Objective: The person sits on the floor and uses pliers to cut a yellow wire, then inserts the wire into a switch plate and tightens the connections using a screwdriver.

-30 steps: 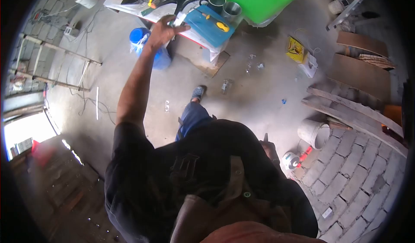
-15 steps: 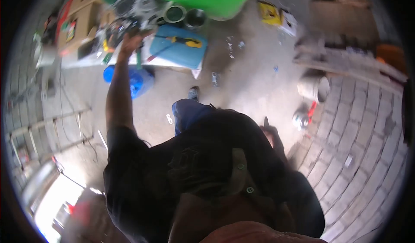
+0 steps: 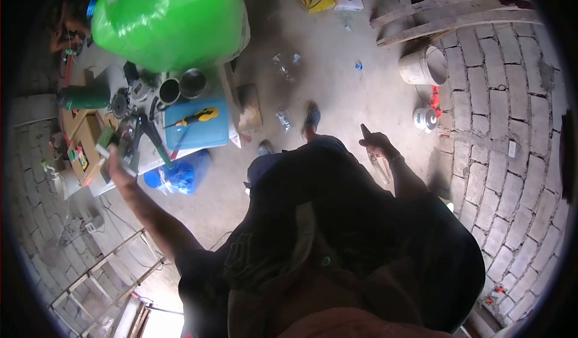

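Observation:
My left hand [image 3: 117, 166] is at the front left of the cluttered table, fingers around a pale, flat object [image 3: 123, 157] that is blurred. Close to it are a pair of dark-handled tools [image 3: 149, 134] and a cardboard box [image 3: 90, 139]. A yellow and black screwdriver [image 3: 198, 117] lies on a blue plastic lid [image 3: 195, 134] to the right of that hand. Out at my right side, over the floor, my right hand [image 3: 379, 145] is closed around a pliers-like tool, its dark tip [image 3: 365, 131] pointing up and its pale handles below.
A large green bag [image 3: 171, 22] stands on the table's back part. Blue plastic bottles [image 3: 183, 174] lie below the table's front edge. To the right are a white bucket [image 3: 424, 67], a small can [image 3: 425, 119], wooden planks [image 3: 445, 34] and a block wall [image 3: 500, 127].
The view has shifted, bringing more of the table and bag into sight. My left hand now has a pale object in it. The right hand and its tool show more fully.

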A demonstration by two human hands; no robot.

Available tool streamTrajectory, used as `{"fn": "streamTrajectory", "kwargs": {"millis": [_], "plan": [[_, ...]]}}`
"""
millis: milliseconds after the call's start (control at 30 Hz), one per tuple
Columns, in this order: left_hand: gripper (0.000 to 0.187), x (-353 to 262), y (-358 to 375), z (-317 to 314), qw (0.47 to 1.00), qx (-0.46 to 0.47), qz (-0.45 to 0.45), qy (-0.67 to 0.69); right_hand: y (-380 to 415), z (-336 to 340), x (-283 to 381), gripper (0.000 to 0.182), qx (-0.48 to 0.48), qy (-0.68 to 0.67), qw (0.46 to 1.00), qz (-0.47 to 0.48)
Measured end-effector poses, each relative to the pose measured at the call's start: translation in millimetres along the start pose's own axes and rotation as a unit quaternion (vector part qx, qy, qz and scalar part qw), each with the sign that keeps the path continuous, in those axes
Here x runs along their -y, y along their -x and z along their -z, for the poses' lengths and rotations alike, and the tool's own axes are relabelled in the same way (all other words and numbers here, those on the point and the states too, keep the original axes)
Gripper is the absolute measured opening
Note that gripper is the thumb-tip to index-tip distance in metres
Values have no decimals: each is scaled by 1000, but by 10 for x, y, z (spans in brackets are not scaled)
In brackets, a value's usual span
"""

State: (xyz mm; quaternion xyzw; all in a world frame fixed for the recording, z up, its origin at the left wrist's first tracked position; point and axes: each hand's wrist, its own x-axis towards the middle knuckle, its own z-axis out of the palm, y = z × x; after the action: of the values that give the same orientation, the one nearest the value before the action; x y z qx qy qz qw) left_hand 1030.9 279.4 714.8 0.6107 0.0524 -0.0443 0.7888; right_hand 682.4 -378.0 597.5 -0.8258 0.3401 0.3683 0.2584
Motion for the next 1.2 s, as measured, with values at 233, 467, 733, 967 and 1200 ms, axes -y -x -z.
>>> {"fn": "streamTrajectory", "kwargs": {"millis": [233, 467, 733, 967, 1200], "plan": [[104, -528, 763, -2146, 961, 261, -83, 34, -902, 811, -322, 46, 10, -67, 998, 4], [95, 376, 658, -4194, 957, 261, 119, 49, -1624, 1692, -537, 49, -1, -260, 958, 117], [74, 740, -72, -5519, 951, 256, 167, 49, -1504, 2786, -53, 35, 102, -650, 741, 137], [70, 1239, -1298, -6293, 937, 274, 184, 116, -1964, 3604, -34, 34, 109, -729, 661, 137], [67, 1317, -2615, -6939, 902, 310, 208, 217, -2459, 4407, 348, 37, 140, -724, 659, 151]]}}
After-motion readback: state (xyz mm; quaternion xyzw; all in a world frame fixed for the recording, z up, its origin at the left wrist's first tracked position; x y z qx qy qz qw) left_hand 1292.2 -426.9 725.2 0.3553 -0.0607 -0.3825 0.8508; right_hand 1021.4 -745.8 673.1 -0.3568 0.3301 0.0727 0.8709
